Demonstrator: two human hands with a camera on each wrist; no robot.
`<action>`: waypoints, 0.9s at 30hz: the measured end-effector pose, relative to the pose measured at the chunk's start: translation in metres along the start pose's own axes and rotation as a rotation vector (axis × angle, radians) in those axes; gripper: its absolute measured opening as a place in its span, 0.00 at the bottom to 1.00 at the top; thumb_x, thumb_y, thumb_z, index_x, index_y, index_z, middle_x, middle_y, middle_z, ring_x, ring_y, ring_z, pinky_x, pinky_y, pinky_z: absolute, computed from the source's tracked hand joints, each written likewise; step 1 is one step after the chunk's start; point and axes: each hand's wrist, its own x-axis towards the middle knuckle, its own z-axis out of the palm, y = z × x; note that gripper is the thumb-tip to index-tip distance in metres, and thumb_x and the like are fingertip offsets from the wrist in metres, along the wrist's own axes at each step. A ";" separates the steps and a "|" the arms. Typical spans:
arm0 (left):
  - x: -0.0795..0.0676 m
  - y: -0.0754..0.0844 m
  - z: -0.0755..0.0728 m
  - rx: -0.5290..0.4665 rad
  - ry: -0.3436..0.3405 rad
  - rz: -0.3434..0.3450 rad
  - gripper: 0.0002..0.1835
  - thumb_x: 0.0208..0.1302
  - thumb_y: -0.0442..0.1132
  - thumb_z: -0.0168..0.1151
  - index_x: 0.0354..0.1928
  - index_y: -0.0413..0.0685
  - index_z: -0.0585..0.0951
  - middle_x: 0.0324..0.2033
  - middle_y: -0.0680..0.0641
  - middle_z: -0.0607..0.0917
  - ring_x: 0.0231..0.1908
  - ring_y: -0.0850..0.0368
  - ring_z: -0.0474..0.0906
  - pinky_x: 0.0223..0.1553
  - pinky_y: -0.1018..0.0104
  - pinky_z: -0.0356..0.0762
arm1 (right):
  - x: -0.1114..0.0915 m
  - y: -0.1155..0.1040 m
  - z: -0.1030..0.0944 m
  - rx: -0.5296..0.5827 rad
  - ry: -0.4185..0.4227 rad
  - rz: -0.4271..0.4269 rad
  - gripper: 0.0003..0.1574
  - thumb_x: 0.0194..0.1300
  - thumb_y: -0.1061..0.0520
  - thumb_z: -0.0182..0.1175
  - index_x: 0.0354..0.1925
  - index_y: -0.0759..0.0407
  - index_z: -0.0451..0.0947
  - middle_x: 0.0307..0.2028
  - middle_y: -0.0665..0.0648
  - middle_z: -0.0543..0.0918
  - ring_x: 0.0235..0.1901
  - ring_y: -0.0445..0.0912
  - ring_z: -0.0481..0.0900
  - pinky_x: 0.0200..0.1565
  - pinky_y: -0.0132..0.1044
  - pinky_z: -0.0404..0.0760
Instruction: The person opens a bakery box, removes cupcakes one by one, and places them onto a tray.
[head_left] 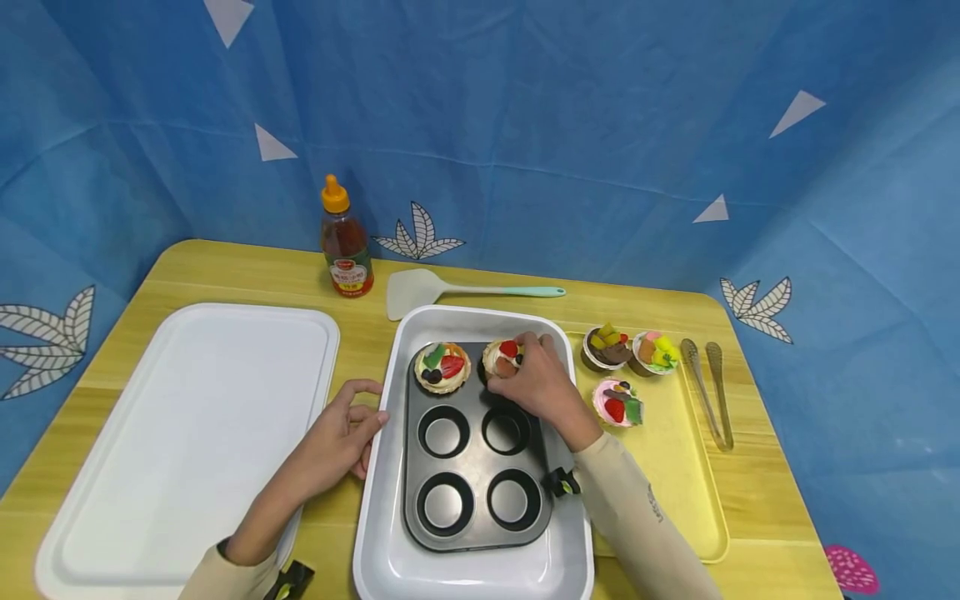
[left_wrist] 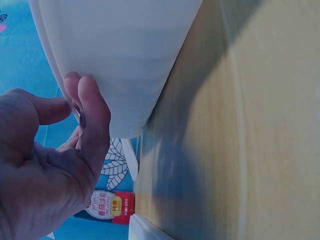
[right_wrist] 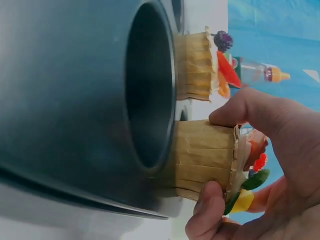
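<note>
My right hand (head_left: pixel 538 377) grips a fruit-topped cupcake (head_left: pixel 501 358) by its sides at the back right cup of a dark muffin tin (head_left: pixel 477 467). In the right wrist view, thumb and fingers hold its brown pleated paper cup (right_wrist: pixel 205 155), its base low at the tin. Another cupcake (head_left: pixel 442 367), topped with strawberry and dark berries, sits in the back left cup. The tin lies inside a deep white tray (head_left: pixel 378 500). At that tray's left side, my left hand (head_left: pixel 337 442) pinches the rim, thumb on top and fingers bent against the outer wall (left_wrist: pixel 130 60).
On the right, a yellow tray (head_left: pixel 667 467) bears a chocolate cupcake (head_left: pixel 606 347), a yellow-topped one (head_left: pixel 654 353) and a pink one (head_left: pixel 618 402). Metal tongs (head_left: pixel 712 400) lie on its right edge. A flat white tray (head_left: pixel 202 433), sauce bottle (head_left: pixel 347 242) and spatula (head_left: pixel 450 289) are also there.
</note>
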 end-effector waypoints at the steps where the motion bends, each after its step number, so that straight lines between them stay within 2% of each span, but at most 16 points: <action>1: 0.000 0.000 0.000 0.000 0.003 -0.001 0.20 0.76 0.36 0.54 0.64 0.42 0.62 0.25 0.41 0.80 0.14 0.53 0.76 0.15 0.54 0.81 | -0.001 0.000 -0.001 0.000 0.000 -0.002 0.46 0.51 0.45 0.72 0.62 0.65 0.68 0.51 0.65 0.69 0.37 0.53 0.73 0.37 0.44 0.77; 7: 0.000 -0.002 0.000 0.000 0.005 0.000 0.20 0.76 0.36 0.53 0.64 0.43 0.62 0.25 0.41 0.80 0.13 0.52 0.76 0.16 0.52 0.81 | -0.006 -0.003 -0.012 0.020 0.015 -0.028 0.44 0.53 0.45 0.72 0.60 0.65 0.69 0.49 0.63 0.69 0.40 0.53 0.72 0.40 0.43 0.78; 16: 0.001 -0.004 0.001 0.001 0.009 0.004 0.19 0.77 0.36 0.53 0.64 0.43 0.62 0.24 0.42 0.79 0.13 0.51 0.76 0.15 0.52 0.81 | -0.017 -0.008 -0.030 0.059 0.027 -0.027 0.48 0.53 0.43 0.72 0.65 0.62 0.67 0.50 0.63 0.69 0.38 0.53 0.74 0.38 0.43 0.78; 21: 0.001 -0.003 0.001 -0.002 0.000 0.010 0.20 0.77 0.37 0.53 0.64 0.42 0.61 0.24 0.42 0.79 0.13 0.51 0.76 0.16 0.51 0.81 | -0.024 -0.004 -0.040 0.079 0.034 -0.025 0.47 0.54 0.43 0.71 0.65 0.62 0.67 0.50 0.62 0.70 0.39 0.53 0.73 0.38 0.43 0.76; 27: 0.000 -0.003 0.000 -0.003 0.002 0.007 0.19 0.77 0.36 0.53 0.64 0.42 0.61 0.24 0.42 0.78 0.12 0.51 0.75 0.15 0.53 0.81 | -0.031 0.005 -0.057 0.076 0.086 -0.021 0.43 0.55 0.46 0.69 0.64 0.64 0.68 0.49 0.63 0.70 0.41 0.55 0.72 0.40 0.44 0.75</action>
